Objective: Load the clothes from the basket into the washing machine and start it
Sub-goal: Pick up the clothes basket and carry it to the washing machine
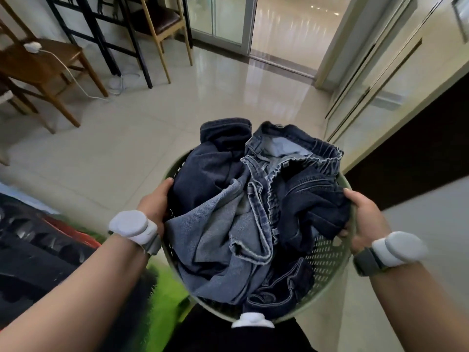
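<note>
A person looks down at a round, pale green laundry basket (327,259) that they hold in front of their body with both arms out, above a glossy, pale tiled floor (152,123). The basket's walls are pierced with small holes.

The basket is heaped with denim clothes (243,212) that rise above the rim. At the far left of the pile lies a dark navy garment (215,158) with a folded edge sticking up. At the far right is a pair of dark jeans (299,158), with the gathered waistband open and the paler inside showing. A lighter, faded blue piece (215,240) spreads across the near left. More dark denim is tucked in at the near edge.

The left hand (154,201) grips the basket's left rim, with the thumb over the edge and touching the clothes. The right hand (365,217) grips the right rim, with the thumb curled inside against the dark denim. Each wrist wears a strap with a white device, the left (133,226) and the right (398,248).

Further off to the left stand wooden chairs (38,64). One has a white plug (32,46) on its seat, and a white cable (73,77) trails from it to the floor. Straight ahead is a glass sliding door (284,29). The lower left corner is a blur of green and dark shapes that cannot be made out.
</note>
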`<control>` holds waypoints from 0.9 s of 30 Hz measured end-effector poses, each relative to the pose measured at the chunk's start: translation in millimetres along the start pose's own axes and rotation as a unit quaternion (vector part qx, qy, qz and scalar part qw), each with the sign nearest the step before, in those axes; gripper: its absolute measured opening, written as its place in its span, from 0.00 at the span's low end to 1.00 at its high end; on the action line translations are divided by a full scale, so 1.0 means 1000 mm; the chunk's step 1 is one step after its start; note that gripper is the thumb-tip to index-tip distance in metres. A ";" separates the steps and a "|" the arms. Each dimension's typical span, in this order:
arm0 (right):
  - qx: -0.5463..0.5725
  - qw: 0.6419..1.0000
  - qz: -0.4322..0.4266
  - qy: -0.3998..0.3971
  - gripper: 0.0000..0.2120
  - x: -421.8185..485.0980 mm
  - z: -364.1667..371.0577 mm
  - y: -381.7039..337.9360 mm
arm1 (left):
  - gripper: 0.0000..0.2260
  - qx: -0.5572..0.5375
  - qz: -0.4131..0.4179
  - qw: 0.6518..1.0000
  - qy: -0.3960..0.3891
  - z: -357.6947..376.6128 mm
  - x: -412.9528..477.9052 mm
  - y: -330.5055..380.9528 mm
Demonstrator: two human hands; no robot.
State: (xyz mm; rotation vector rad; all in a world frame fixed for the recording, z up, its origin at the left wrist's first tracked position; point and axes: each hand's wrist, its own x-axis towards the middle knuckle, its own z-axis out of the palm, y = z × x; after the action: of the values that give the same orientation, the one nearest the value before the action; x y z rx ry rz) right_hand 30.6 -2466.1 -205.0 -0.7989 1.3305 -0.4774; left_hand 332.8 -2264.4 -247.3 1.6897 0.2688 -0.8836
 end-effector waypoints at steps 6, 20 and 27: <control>0.028 1.000 0.005 0.012 0.23 0.063 0.036 -0.056 | 0.14 0.024 0.001 1.000 0.000 0.049 0.059 0.068; -0.041 0.997 -0.025 0.055 0.16 0.279 0.109 -0.232 | 0.16 0.003 -0.015 0.999 0.051 0.201 0.200 0.194; -0.051 0.999 -0.006 0.015 0.20 0.359 0.183 -0.313 | 0.15 -0.005 0.000 0.999 0.046 0.236 0.274 0.268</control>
State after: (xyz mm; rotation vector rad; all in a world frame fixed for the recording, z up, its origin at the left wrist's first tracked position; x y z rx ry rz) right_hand 321.5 -2885.5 -204.3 -0.8863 1.3876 -0.4355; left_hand 584.4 -2638.1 -249.2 1.7246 0.3352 -0.8043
